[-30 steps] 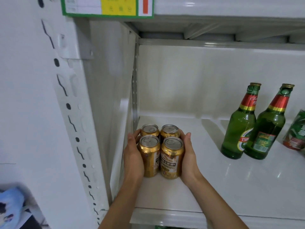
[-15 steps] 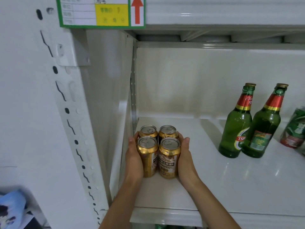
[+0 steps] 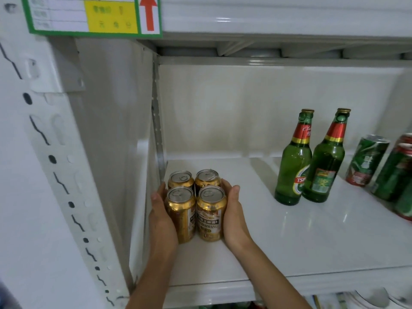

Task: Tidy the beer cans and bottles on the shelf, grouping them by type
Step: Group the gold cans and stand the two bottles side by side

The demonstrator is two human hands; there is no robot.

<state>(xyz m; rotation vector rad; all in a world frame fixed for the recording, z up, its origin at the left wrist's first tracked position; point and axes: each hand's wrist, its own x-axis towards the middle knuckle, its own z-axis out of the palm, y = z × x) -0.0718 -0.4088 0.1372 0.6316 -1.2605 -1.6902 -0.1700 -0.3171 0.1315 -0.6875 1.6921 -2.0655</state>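
Observation:
Several gold beer cans (image 3: 209, 210) stand in a tight square block at the left end of the white shelf (image 3: 289, 241), close to the side wall. My left hand (image 3: 161, 217) presses flat against the block's left side, and my right hand (image 3: 234, 215) presses against its right side, so both palms clamp the cans between them. Two green glass bottles (image 3: 292, 166) (image 3: 324, 166) with red and gold neck foil stand upright side by side to the right. Green and red cans (image 3: 365, 161) (image 3: 396, 175) stand at the far right, partly cut off.
The shelf's side wall and slotted upright (image 3: 159, 130) sit just left of the gold cans. A green-framed price label (image 3: 93, 16) with a red arrow hangs on the shelf above. Bare shelf surface lies between the gold cans and the bottles.
My hands and the gold cans have stayed in place on the shelf. The view has swung a little to the right, which brings more green and red cans into sight.

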